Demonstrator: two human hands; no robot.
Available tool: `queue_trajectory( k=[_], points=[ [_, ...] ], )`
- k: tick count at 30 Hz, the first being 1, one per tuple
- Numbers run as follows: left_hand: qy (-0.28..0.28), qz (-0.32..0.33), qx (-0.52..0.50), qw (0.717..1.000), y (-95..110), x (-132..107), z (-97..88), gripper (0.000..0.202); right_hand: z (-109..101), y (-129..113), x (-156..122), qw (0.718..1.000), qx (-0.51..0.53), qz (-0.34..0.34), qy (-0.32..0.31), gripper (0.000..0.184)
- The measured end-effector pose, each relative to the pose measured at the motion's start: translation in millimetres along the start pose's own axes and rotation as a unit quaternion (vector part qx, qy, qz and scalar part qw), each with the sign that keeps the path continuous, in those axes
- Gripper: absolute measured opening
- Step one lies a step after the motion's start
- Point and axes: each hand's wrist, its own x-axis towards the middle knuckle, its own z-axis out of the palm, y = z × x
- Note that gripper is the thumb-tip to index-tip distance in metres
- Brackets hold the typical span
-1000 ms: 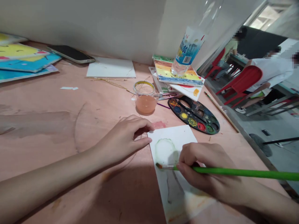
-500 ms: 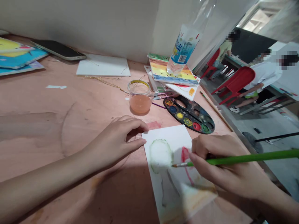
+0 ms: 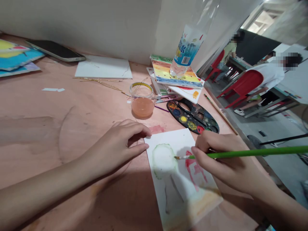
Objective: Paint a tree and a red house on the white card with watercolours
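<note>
My right hand [image 3: 221, 160] is closed around a green paintbrush [image 3: 255, 151]. The brush tip touches or hovers just over the right side of a pale green, tree-crown-like outline on the white painting sheet [image 3: 181, 138]. Grey lines run below that outline. To its right are red strokes, partly covered by my right hand, and an orange-brown wash lies along the bottom. My left hand [image 3: 125, 138] rests at the sheet's upper left corner, thumb and forefinger apart, fingertips at the edge. Beyond the sheet sits a black paint palette [image 3: 190, 112], its lower right partly behind my right hand.
A glass jar [image 3: 142, 107] of orange-brown water stands left of the palette. Behind it, a plastic bottle [image 3: 186, 48] stands on stacked paintings [image 3: 160, 69]. A phone [image 3: 55, 50] and a white board [image 3: 103, 67] lie at the back. People sit at tables beyond the right edge.
My right hand has moved the brush tip up along the right side of the green outline, uncovering more red strokes. My left hand stays at the sheet's corner. The view has shifted slightly.
</note>
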Motion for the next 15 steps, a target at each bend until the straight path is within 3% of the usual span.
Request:
queue_trajectory(
  k=[7, 15],
  points=[
    [0.002, 0.056, -0.004, 0.998, -1, 0, -0.6, 0.019, 0, 2, 3, 1.0, -0.01, 0.004, 0.005, 0.033],
    [0.001, 0.053, 0.0, 0.999, -1, 1, -0.1, 0.022, 7, 12, 4, 0.999, 0.046, 0.014, 0.025, 0.033]
  ],
)
